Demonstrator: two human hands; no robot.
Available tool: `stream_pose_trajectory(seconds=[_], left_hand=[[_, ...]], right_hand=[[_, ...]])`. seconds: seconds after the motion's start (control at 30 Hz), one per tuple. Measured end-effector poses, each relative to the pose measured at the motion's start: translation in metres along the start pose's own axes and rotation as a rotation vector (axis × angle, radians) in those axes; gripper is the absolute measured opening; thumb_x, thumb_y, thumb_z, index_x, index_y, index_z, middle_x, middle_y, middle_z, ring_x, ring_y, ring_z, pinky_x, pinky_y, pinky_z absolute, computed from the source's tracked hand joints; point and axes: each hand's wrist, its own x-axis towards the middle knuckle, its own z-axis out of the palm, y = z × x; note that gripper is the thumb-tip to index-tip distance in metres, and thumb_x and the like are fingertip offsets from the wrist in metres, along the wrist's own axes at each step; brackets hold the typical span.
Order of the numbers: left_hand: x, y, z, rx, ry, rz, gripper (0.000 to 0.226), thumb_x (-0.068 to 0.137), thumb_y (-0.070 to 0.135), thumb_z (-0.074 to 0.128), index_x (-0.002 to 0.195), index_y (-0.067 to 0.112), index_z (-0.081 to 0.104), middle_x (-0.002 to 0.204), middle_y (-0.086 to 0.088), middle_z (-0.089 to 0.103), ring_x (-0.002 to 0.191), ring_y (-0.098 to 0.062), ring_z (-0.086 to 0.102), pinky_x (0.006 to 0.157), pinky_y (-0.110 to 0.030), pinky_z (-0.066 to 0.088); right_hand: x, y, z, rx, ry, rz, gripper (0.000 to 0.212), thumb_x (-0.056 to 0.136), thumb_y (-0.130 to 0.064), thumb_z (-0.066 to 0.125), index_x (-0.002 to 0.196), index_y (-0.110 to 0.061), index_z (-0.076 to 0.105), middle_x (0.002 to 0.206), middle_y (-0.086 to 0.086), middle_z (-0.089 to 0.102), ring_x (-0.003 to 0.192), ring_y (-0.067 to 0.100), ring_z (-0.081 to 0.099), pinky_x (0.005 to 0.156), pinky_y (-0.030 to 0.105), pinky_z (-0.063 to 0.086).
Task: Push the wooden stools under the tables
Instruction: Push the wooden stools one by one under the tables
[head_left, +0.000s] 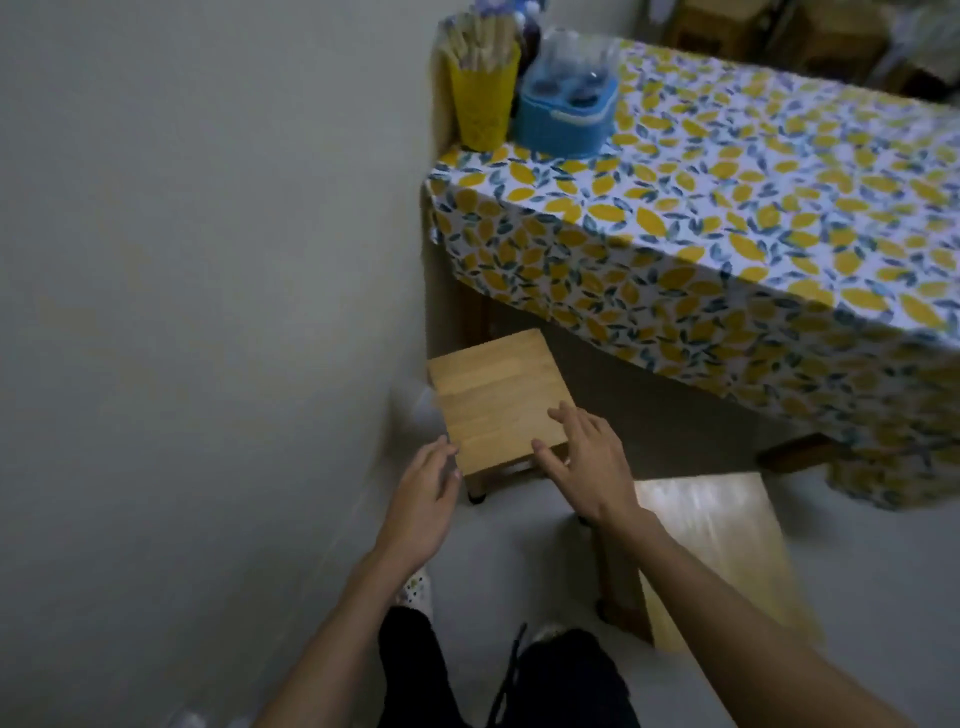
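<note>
A square wooden stool (493, 395) stands on the floor by the wall, just in front of the table's near left corner. The table (727, 218) wears a white cloth printed with yellow lemons. My right hand (587, 462) lies with spread, straight fingers on the stool seat's near right corner. My left hand (423, 504) reaches with relaxed fingers to the seat's near left corner; contact is unclear. A second wooden stool (727, 545), blurred, stands nearer me on the right, outside the table.
A grey wall (208, 312) runs close along the left. On the table's far left corner stand a yellow holder of chopsticks (483, 98) and a blue caddy (566, 114). More wooden furniture (779, 31) shows behind the table. My legs (493, 675) are at the bottom.
</note>
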Motion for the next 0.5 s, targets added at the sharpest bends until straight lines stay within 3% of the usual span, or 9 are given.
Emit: stream_pose_trajectory(seconds=[0.13, 0.33, 0.5], left_hand=[[0.045, -0.053, -0.006, 0.055, -0.212, 0.117, 0.028, 0.099, 0.015, 0.042, 0.123, 0.014, 0.055, 0.135, -0.001, 0.046, 0.127, -0.014, 0.040, 0.090, -0.007, 0.020], [0.116, -0.136, 0.032, 0.106, -0.349, 0.158, 0.038, 0.099, 0.016, 0.042, 0.136, 0.013, 0.043, 0.145, -0.005, 0.037, 0.137, -0.018, 0.030, 0.102, -0.011, 0.015], [0.180, -0.217, 0.100, 0.165, -0.429, 0.169, 0.059, 0.100, 0.021, 0.038, 0.151, 0.017, 0.008, 0.160, 0.000, 0.009, 0.147, -0.017, 0.003, 0.117, -0.026, 0.008]], right_hand=[[0.015, -0.014, 0.046, 0.015, 0.073, 0.158, 0.058, 0.095, -0.051, 0.046, 0.143, -0.018, 0.042, 0.153, 0.004, 0.038, 0.141, 0.023, 0.029, 0.114, 0.042, 0.026], [0.048, 0.004, 0.135, 0.046, 0.100, 0.303, 0.056, 0.094, -0.049, 0.048, 0.141, -0.019, 0.042, 0.151, 0.007, 0.041, 0.138, 0.023, 0.033, 0.113, 0.042, 0.029], [0.090, 0.051, 0.230, 0.003, 0.123, 0.296, 0.058, 0.093, -0.042, 0.053, 0.144, -0.018, 0.038, 0.162, 0.009, 0.008, 0.148, 0.028, 0.009, 0.118, 0.040, 0.015]])
